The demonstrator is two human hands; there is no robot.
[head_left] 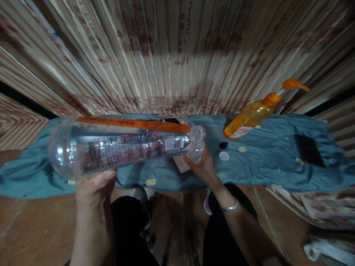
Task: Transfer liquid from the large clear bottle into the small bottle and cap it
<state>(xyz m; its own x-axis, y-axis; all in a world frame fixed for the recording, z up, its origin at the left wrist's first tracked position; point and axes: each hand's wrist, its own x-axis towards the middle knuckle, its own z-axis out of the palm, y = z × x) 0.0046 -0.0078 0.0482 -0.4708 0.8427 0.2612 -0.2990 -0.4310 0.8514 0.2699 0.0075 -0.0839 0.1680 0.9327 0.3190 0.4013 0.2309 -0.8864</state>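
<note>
A large clear plastic bottle [138,147] with an orange stripe, printed text and a barcode lies sideways in the air above the cloth, neck toward the right. No liquid shows in it. My left hand [97,181] grips its base end from below, thumb along the side. At the neck, my right hand [202,164] has its fingers closed, partly hidden behind the clear plastic. A pale box-like thing [181,164] shows just under the neck, mostly covered. Right of my right hand, a black cap [223,145] and a white disc [224,156] rest on the cloth.
An orange pump bottle [249,118] stands on the teal cloth [266,159]. A dark phone-like slab [309,149] lies at the right. Behind rises a striped curtain [172,66]. My legs and the tiled floor [41,225] are below the front edge.
</note>
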